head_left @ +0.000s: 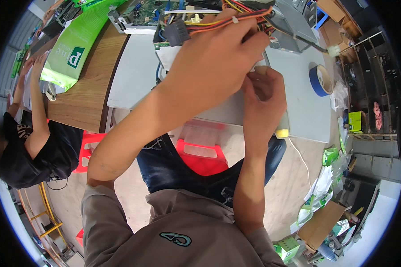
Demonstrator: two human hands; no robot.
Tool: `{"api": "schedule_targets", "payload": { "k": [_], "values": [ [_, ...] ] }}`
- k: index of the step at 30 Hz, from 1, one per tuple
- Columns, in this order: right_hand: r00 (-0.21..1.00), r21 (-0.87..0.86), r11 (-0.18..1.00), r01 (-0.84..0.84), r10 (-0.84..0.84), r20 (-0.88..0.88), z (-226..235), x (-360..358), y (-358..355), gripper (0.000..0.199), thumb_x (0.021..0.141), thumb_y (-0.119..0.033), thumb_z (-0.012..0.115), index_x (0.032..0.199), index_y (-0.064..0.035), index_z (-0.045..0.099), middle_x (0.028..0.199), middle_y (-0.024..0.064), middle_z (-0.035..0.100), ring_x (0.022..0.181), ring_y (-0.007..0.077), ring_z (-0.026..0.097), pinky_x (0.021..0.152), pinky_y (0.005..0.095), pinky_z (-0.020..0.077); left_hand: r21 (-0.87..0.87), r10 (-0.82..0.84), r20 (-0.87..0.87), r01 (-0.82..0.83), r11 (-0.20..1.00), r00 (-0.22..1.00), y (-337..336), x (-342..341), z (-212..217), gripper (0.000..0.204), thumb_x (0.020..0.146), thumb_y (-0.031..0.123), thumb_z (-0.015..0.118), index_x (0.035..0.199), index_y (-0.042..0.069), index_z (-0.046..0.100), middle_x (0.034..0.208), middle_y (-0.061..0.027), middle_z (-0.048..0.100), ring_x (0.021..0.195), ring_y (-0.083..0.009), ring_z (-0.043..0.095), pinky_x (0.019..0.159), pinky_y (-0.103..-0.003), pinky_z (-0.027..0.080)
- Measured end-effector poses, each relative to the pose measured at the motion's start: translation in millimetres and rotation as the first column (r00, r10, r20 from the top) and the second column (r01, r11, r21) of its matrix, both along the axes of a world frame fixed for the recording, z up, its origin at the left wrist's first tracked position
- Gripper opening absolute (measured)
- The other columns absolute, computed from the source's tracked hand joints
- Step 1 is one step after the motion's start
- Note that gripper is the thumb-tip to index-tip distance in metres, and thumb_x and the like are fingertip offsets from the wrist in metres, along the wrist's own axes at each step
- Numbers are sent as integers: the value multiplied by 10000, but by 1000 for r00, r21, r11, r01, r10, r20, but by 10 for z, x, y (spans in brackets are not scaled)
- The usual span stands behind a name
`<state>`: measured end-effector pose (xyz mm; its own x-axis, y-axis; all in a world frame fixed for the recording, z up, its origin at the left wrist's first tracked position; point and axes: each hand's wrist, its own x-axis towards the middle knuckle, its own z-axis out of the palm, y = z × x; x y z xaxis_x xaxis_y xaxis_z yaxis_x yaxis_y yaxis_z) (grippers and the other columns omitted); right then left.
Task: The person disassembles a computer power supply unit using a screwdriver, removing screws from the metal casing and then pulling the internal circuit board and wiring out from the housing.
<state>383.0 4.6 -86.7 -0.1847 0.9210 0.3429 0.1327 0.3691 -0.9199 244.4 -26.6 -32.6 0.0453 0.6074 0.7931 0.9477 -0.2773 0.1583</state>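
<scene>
My left hand (227,53) reaches over an opened electronic unit (166,55) at the far edge of the white table. Its fingers are curled, and what they grip is hidden. A bundle of red, yellow and black wires (249,14) runs across these fingers, with a dark flat connector (176,33) at its left end. Close below, my right hand (268,95) is closed, thumb and fingertips pinched together near the unit's right side. Whatever lies between those fingertips is too small or covered to make out.
A blue tape roll (320,80) lies on the white table (307,113), right. A yellow-ended tool with a white cord (282,133) sits at its front edge. Grey metal casing (294,26) stands behind. Left are a wooden table (82,104), green bag (73,49) and another person (36,147). Below is a red stool (202,155).
</scene>
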Motion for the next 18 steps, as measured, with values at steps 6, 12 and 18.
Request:
{"api": "schedule_targets", "payload": {
  "k": [6,12,18],
  "values": [
    [1000,55,998,4,-2,-20,35,198,-86,342,839,54,774,1144,7,625,1056,143,702,901,228,737,746,311,579,37,-84,-40,86,996,996,65,-49,38,229,798,40,788,1008,53,696,967,-86,623,896,-329,616,781,-425,504],
    [966,322,945,53,-130,222,194,585,-132,324,828,44,780,1113,-14,637,1031,138,688,818,271,695,715,357,550,29,-86,-39,87,996,996,118,24,30,230,803,26,785,1013,47,693,957,-95,623,877,-333,622,759,-429,502],
    [981,203,979,-31,-9,195,60,195,105,262,873,39,728,1104,14,606,935,183,715,782,308,719,726,391,559,-63,-28,-32,26,998,999,164,168,73,164,859,68,753,1006,39,687,967,-100,633,829,-343,644,715,-433,514]
  ]
}}
